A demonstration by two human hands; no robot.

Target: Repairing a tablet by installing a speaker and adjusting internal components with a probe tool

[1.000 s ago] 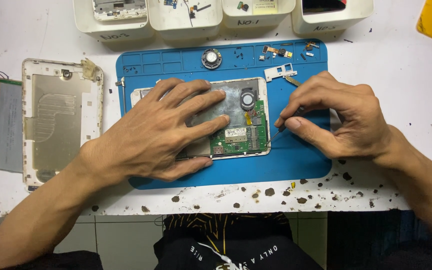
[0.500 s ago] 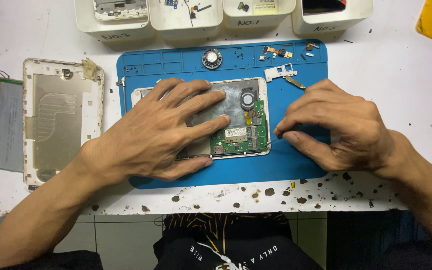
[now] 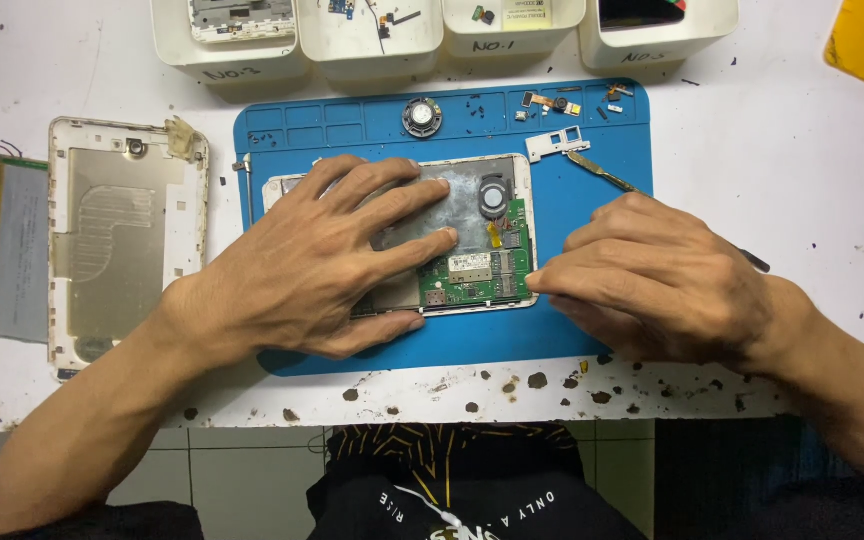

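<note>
My left hand lies flat, fingers spread, pressing the opened tablet onto the blue mat on the desk. My right hand is curled, fingertips pinched at the green circuit board's right edge; a metal tool pokes out behind it.

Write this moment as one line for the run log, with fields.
left hand: flat on opened tablet | right hand: fingertips at tablet's right edge, tool hidden | tablet: on blue mat | back cover: left of mat
</note>
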